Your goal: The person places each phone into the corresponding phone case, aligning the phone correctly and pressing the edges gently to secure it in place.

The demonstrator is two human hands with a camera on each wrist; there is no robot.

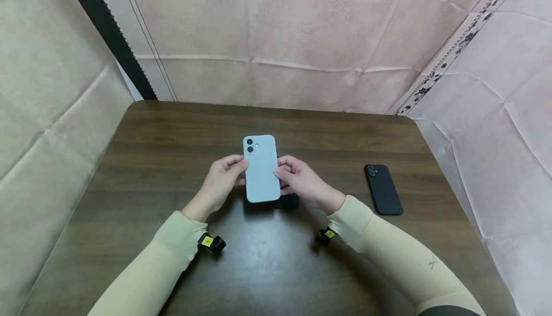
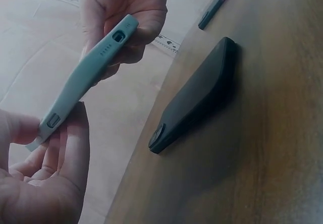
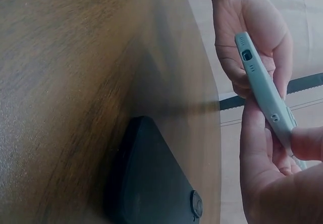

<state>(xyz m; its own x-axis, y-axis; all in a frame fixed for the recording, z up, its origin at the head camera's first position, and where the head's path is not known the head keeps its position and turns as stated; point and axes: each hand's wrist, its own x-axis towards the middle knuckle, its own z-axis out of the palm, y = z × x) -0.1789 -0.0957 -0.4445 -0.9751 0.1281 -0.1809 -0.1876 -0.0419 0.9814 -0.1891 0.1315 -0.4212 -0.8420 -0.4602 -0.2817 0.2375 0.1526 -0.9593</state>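
A light blue cased phone (image 1: pixel 263 172) is held up in front of me, its back and two camera lenses facing up. My left hand (image 1: pixel 221 182) pinches its left edge between thumb and fingers. On the opposite edge, my right hand (image 1: pixel 304 182) grips it the same way. The left wrist view gives the bottom edge of the cased phone (image 2: pixel 88 77), with a port opening and small holes. Below it, a black phone (image 1: pixel 288 202) lies on the table, mostly hidden in the head view; its camera end shows in the right wrist view.
Another black phone (image 1: pixel 384 189) lies at the right of the brown wooden table (image 1: pixel 194 129), camera side up. Pale cloth sheets (image 1: pixel 302 33) hang behind the table and at both sides. Small wrist cameras (image 1: pixel 212 242) are strapped at both sleeve cuffs.
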